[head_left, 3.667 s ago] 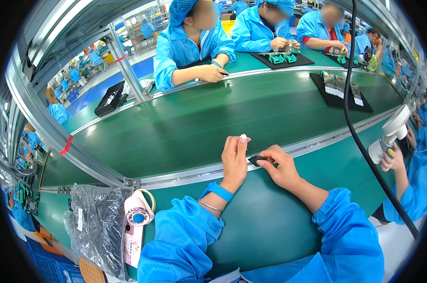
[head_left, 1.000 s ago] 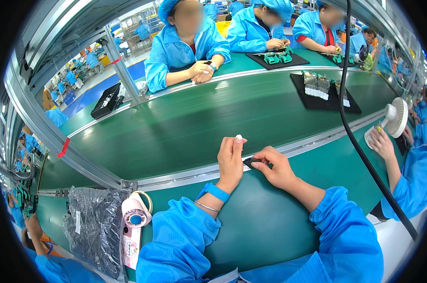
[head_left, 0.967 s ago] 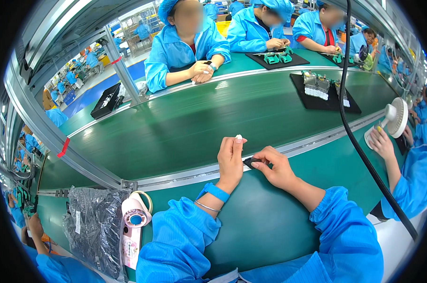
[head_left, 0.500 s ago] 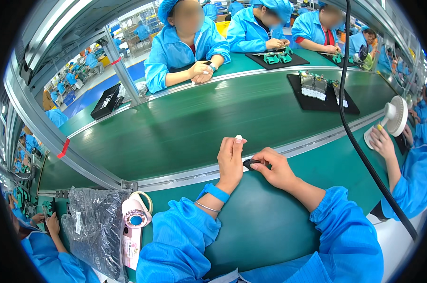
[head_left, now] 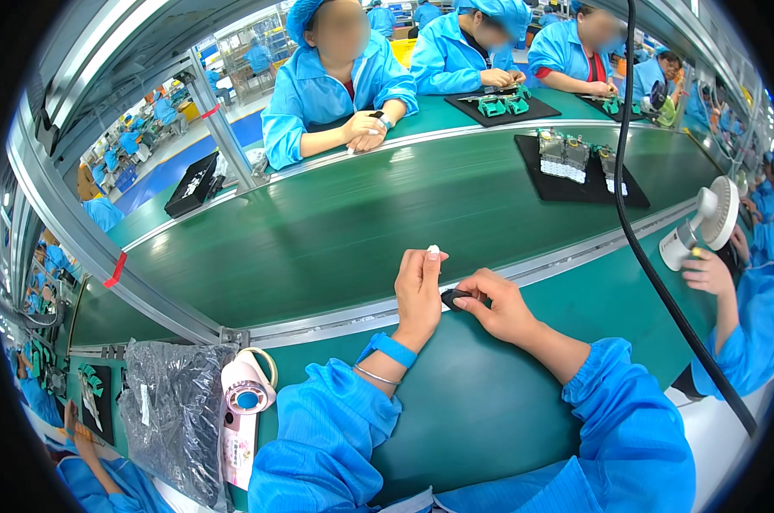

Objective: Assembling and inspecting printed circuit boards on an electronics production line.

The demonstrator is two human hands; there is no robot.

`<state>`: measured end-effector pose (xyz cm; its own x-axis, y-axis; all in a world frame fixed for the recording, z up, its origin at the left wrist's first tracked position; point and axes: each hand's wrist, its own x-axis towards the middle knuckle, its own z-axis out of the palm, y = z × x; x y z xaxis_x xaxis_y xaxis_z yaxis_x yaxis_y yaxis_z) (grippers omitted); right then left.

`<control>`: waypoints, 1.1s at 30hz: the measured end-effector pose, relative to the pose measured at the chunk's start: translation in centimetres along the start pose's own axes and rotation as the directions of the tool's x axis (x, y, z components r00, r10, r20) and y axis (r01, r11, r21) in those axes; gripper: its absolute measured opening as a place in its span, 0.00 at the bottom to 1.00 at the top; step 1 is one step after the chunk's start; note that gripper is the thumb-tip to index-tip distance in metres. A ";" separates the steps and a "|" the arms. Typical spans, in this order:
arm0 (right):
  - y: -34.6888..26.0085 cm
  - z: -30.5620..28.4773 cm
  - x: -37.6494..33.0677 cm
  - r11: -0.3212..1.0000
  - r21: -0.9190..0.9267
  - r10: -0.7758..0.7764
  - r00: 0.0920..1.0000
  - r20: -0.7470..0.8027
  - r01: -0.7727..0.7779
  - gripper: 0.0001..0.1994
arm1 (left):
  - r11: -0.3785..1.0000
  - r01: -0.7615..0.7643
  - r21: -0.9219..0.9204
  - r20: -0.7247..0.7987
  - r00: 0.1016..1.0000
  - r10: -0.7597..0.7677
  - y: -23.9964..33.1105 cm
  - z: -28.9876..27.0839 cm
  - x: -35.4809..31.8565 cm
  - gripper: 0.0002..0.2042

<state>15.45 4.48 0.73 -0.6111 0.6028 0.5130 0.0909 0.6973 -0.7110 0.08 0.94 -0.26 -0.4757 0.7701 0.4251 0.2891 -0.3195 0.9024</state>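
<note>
Small black part (head_left: 455, 297) | pinched between left hand (head_left: 418, 291) and right hand (head_left: 500, 306) | beside conveyor rail (head_left: 575, 253)

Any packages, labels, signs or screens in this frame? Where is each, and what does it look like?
Plastic bag: lower left on the bench, crinkled, clear-grey, with dark contents.
White label: narrow strip on that bag.
No signs or screens can be made out.

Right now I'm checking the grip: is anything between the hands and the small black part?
Nothing visible. The right hand pinches the small black part in its fingers, and the left hand stands upright against its other end. Both are above the green bench.
</note>
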 end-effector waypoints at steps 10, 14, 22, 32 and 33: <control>-0.3 0.2 0.0 1.000 0.007 0.014 1.000 0.002 -0.014 0.06 | 1.000 -0.010 0.002 -0.003 1.000 0.010 -0.1 -0.2 -0.1 0.16; -0.3 0.0 -0.2 0.997 0.017 0.069 0.997 0.019 -0.069 0.06 | 1.000 -0.009 0.008 -0.005 1.000 0.009 0.1 0.0 -0.1 0.16; 0.0 -0.5 0.0 1.000 -0.003 0.016 1.000 0.001 -0.016 0.07 | 1.000 -0.025 -0.001 -0.004 1.000 0.025 0.5 0.7 0.1 0.16; 1.2 -0.2 -0.6 0.995 -0.080 0.070 0.996 0.052 -0.066 0.06 | 0.992 -0.112 0.060 -0.104 0.988 0.118 -0.9 1.2 -0.2 0.12; 2.0 -0.5 -1.0 0.995 -0.061 0.083 0.997 0.012 -0.082 0.06 | 0.990 -0.138 -0.002 -0.091 0.986 0.137 -0.8 1.8 0.0 0.12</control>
<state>16.68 5.50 -0.99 -0.6111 0.6535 0.4467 0.1881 0.6680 -0.7200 1.32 2.18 -1.11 -0.5052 0.6656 0.5494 0.3506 -0.4234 0.8354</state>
